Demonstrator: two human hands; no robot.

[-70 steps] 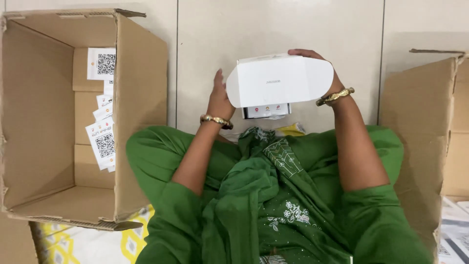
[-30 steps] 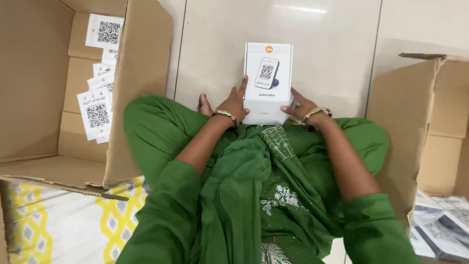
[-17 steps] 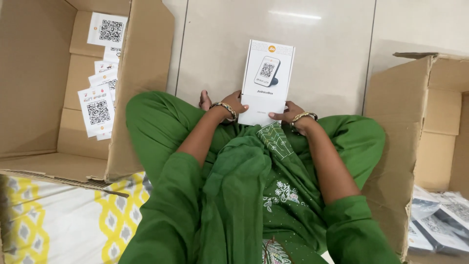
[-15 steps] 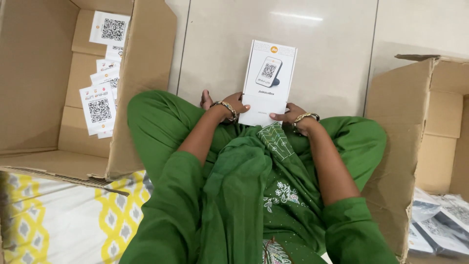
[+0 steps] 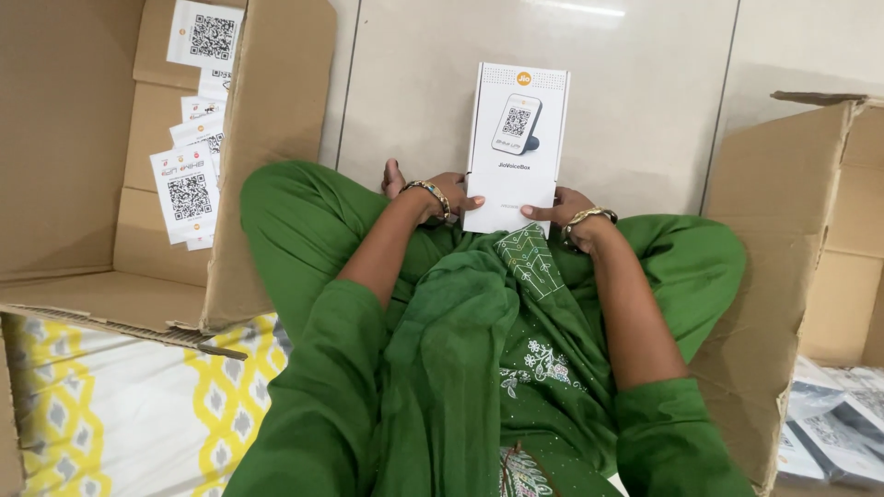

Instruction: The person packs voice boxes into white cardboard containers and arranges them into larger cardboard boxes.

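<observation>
Holding the white box upright over your lap, your left hand and right hand pinch its lower corners; keep both grips even, since its underside probably hides a flap.

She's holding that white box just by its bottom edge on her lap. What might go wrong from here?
1. Both hands, the left hand and right hand, pinch only the lower end of the white box. The tall upper part is unsupported, so it may tip away onto the tiled floor.
2. The open cardboard box on her left and the cardboard box on her right stand close to her knees, so a wide arm move might knock a flap.
</observation>
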